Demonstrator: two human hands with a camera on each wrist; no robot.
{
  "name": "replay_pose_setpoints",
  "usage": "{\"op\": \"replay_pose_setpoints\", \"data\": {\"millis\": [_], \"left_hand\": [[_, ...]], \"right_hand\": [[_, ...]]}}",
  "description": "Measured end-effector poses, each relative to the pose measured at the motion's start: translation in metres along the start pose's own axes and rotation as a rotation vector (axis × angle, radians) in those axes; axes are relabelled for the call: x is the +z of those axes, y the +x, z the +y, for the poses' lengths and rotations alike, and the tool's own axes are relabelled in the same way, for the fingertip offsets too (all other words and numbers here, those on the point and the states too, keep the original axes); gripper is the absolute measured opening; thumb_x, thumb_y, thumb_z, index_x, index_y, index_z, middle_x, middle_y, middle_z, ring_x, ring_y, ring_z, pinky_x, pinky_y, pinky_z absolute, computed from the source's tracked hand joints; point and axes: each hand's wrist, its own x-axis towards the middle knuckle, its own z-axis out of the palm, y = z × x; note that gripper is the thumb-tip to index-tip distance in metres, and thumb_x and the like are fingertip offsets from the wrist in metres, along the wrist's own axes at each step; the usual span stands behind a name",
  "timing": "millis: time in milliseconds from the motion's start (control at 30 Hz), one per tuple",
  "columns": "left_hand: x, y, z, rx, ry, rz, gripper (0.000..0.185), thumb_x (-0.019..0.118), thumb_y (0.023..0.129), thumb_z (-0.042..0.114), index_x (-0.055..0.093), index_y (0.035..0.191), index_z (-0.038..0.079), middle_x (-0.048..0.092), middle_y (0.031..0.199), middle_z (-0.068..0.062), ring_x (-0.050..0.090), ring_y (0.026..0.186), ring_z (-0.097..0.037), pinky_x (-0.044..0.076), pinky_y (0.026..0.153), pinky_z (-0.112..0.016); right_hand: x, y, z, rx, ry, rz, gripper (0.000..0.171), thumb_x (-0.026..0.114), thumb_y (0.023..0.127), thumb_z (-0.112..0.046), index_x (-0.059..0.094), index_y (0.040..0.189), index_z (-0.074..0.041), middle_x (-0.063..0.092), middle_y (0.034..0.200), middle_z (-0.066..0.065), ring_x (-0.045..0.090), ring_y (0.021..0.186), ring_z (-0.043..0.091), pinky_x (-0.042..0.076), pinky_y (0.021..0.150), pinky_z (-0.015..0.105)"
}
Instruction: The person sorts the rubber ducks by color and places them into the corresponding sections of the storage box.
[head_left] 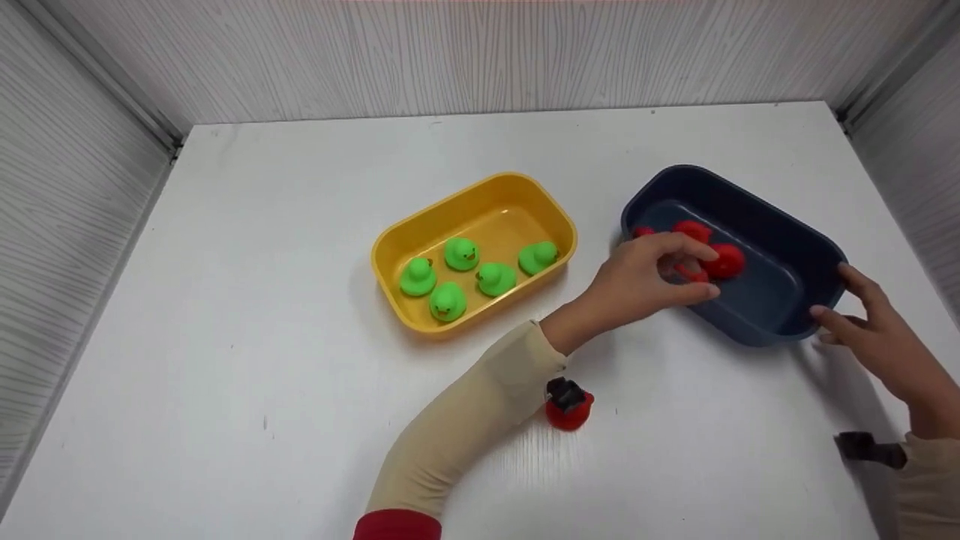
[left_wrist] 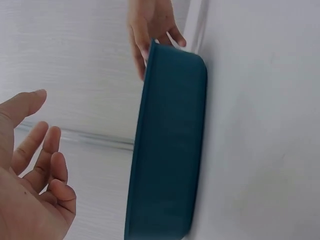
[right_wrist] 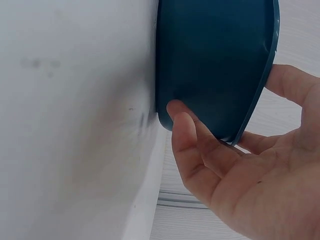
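Note:
A dark blue plastic tub point(head_left: 780, 292) stands at the right, with several red toys point(head_left: 726, 261) inside. My left hand point(head_left: 637, 277) is over its near left side, thumb and fingers spread apart above the red toys. Nothing shows between those fingers in the left wrist view, where the hand point(left_wrist: 35, 185) is beside the tub's wall point(left_wrist: 170, 145). At the tub's right end, my right hand point(head_left: 877, 337) holds the rim. Seen from the right wrist, its fingers point(right_wrist: 187, 150) lie against the outer wall, with another digit at the rim.
Left of the tub sits a yellow tub point(head_left: 405, 225) holding several green rubber ducks point(head_left: 461, 253). One red toy point(head_left: 568, 418) lies on the white table point(head_left: 225, 337) beside my left forearm, partly covered by the black wrist camera point(head_left: 565, 394). Pale panels point(head_left: 450, 60) enclose the back and sides.

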Motion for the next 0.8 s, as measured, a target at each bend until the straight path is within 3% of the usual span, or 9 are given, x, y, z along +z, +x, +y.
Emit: {"op": "replay_pose_setpoints", "data": {"millis": [133, 233, 433, 600, 800], "left_hand": [[-0.001, -0.015, 0.002, 0.045, -0.046, -0.007, 0.032, 0.077, 0.082, 0.022, 0.068, 0.112, 0.013, 0.068, 0.102, 0.0, 0.057, 0.089, 0.002, 0.046, 0.083, -0.013], [-0.004, -0.024, 0.002, 0.079, -0.028, -0.011, 0.033, 0.078, 0.082, 0.021, 0.068, 0.111, 0.011, 0.068, 0.104, -0.002, 0.058, 0.089, 0.0, 0.046, 0.083, -0.013], [-0.01, -0.038, -0.003, 0.111, -0.007, -0.006, 0.033, 0.078, 0.081, 0.019, 0.069, 0.111, 0.009, 0.069, 0.098, 0.0, 0.056, 0.087, -0.001, 0.044, 0.08, -0.015], [-0.017, -0.049, -0.01, 0.085, 0.037, -0.048, 0.034, 0.077, 0.082, 0.023, 0.069, 0.113, 0.012, 0.068, 0.099, 0.001, 0.055, 0.088, -0.002, 0.044, 0.081, -0.016], [-0.024, -0.067, -0.019, 0.011, 0.15, -0.175, 0.039, 0.078, 0.081, 0.03, 0.067, 0.116, 0.017, 0.069, 0.1, 0.0, 0.056, 0.091, -0.013, 0.048, 0.084, -0.026]], "right_hand": [[-0.001, 0.0, -0.001, -0.019, 0.029, -0.008, 0.079, 0.046, 0.102, -0.031, -0.009, 0.155, -0.011, -0.011, 0.156, 0.03, 0.045, 0.093, -0.018, 0.042, 0.07, 0.002], [-0.001, 0.0, -0.002, -0.038, 0.056, -0.013, 0.078, 0.046, 0.102, -0.027, -0.009, 0.154, -0.008, -0.012, 0.156, 0.031, 0.041, 0.087, -0.025, 0.042, 0.071, 0.002], [-0.001, -0.001, -0.003, -0.038, 0.053, -0.005, 0.078, 0.046, 0.102, -0.026, -0.009, 0.154, -0.005, -0.011, 0.155, 0.033, 0.041, 0.086, -0.026, 0.042, 0.07, 0.002], [-0.001, -0.002, -0.003, -0.035, 0.049, -0.008, 0.078, 0.046, 0.102, -0.027, -0.008, 0.154, -0.007, -0.01, 0.155, 0.033, 0.041, 0.085, -0.025, 0.04, 0.07, 0.001], [-0.002, -0.001, -0.001, -0.028, 0.031, -0.011, 0.078, 0.046, 0.102, -0.029, -0.007, 0.155, -0.009, -0.009, 0.155, 0.033, 0.039, 0.086, -0.025, 0.04, 0.07, 0.001]]}}
